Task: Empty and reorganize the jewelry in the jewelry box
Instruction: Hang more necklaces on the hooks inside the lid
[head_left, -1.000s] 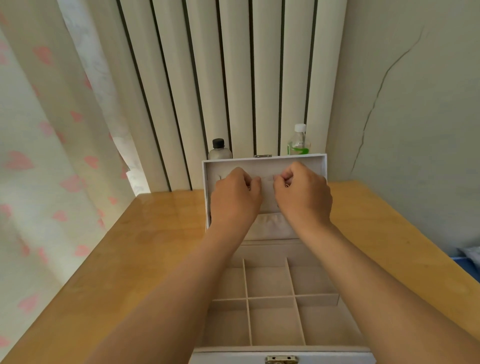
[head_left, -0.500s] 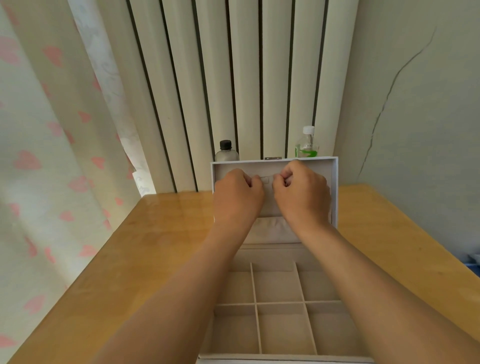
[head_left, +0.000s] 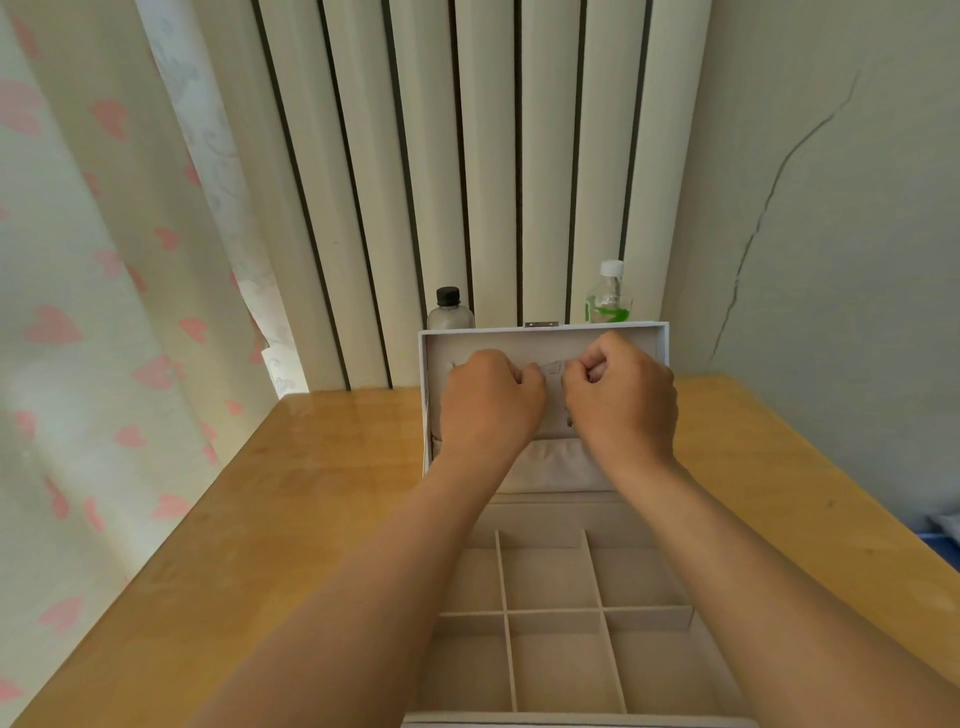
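Observation:
A white jewelry box (head_left: 644, 621) stands open on the wooden table, its beige tray split by dividers into several bare compartments. The raised lid (head_left: 540, 335) stands upright at the back, with a fabric pocket (head_left: 558, 465) along its lower part. Both my hands are up against the lid's inner face. My left hand (head_left: 488, 402) and my right hand (head_left: 621, 397) have curled fingers and pinch a thin chain (head_left: 555, 365) stretched between them. A small dark bit of jewelry (head_left: 570, 422) shows just under my right hand.
The wooden table (head_left: 291, 519) runs left and right of the box. Behind the lid stand a black-capped bottle (head_left: 449, 309) and a white-capped bottle (head_left: 609, 296) with green liquid. A heart-print curtain (head_left: 93, 338) hangs at the left. A cracked wall (head_left: 831, 234) rises at right.
My hands have stayed at the lid and drawn slightly apart, so a short length of chain now shows between them. The camera has tilted, shifting the box lower and to the right.

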